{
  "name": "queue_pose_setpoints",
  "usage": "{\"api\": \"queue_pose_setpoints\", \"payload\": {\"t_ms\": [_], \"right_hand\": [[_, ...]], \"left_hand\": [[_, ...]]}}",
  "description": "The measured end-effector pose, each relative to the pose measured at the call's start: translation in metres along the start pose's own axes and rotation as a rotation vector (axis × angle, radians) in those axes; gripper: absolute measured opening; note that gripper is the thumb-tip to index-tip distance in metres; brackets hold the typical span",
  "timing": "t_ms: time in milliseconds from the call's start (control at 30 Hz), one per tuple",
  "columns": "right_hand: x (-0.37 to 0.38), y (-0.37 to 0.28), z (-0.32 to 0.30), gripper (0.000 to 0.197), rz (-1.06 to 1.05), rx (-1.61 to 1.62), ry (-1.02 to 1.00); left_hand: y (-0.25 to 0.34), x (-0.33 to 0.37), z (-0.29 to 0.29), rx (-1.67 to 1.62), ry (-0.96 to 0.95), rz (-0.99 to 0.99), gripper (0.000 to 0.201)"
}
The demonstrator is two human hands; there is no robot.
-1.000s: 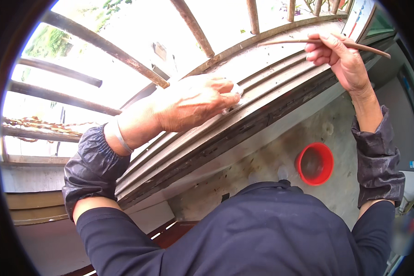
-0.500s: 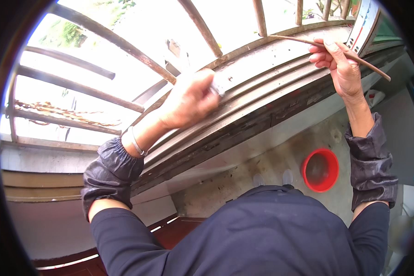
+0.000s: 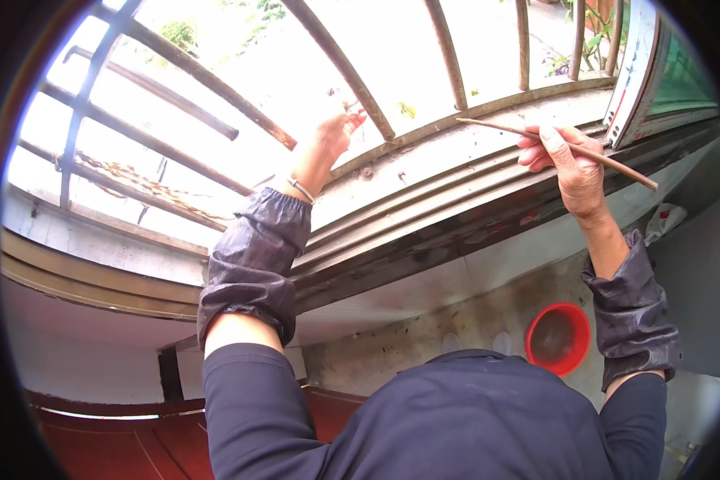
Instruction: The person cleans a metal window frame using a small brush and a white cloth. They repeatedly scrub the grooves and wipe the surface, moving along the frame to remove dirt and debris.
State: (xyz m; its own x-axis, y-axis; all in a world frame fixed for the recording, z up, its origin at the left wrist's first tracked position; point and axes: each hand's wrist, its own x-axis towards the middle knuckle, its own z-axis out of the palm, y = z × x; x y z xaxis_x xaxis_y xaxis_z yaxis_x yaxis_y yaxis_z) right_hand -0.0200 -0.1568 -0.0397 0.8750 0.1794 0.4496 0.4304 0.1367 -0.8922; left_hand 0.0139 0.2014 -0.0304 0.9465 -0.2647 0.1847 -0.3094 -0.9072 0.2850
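My left hand (image 3: 326,142) reaches out between two rust-brown window bars. Its fingers are drawn together close to one bar (image 3: 354,80), and glare hides what, if anything, is in them. On the right, my right hand (image 3: 572,168) grips a thin brown wooden stick (image 3: 620,169) above the window track (image 3: 448,184). The stick's narrower tip points left over the sill (image 3: 424,164), while its thicker end sticks out to the right of the hand.
An open window sash (image 3: 636,80) stands at the right end of the track. On the floor below is a red bucket (image 3: 578,352) with murky contents. Twisted cord (image 3: 148,188) hangs on the bars at the left. A grey cabinet (image 3: 700,276) stands at the right.
My left hand has gone from above the sill outward between the bars; the whitish thing in it earlier is no longer clear. My right hand, with the stick, sits slightly lower in view.
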Motion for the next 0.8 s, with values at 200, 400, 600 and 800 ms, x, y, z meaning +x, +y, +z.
{"api": "queue_pose_setpoints", "payload": {"t_ms": [200,400,600,800], "right_hand": [[-0.004,-0.005,0.004,0.026,-0.030,-0.027,-0.018],[-0.008,-0.001,0.002,0.024,-0.054,-0.005,-0.045],[-0.010,-0.001,0.001,0.024,-0.071,-0.009,-0.062],[-0.008,0.000,-0.004,0.028,0.005,0.055,-0.130]], "left_hand": [[0.024,-0.003,-0.009,-0.943,0.029,-0.380,0.045],[0.016,0.010,-0.009,-0.601,0.090,-0.407,0.041],[0.080,-0.030,-0.040,-0.156,0.246,-0.147,0.030],[0.099,-0.087,-0.036,-0.615,0.049,-0.178,0.024]]}}
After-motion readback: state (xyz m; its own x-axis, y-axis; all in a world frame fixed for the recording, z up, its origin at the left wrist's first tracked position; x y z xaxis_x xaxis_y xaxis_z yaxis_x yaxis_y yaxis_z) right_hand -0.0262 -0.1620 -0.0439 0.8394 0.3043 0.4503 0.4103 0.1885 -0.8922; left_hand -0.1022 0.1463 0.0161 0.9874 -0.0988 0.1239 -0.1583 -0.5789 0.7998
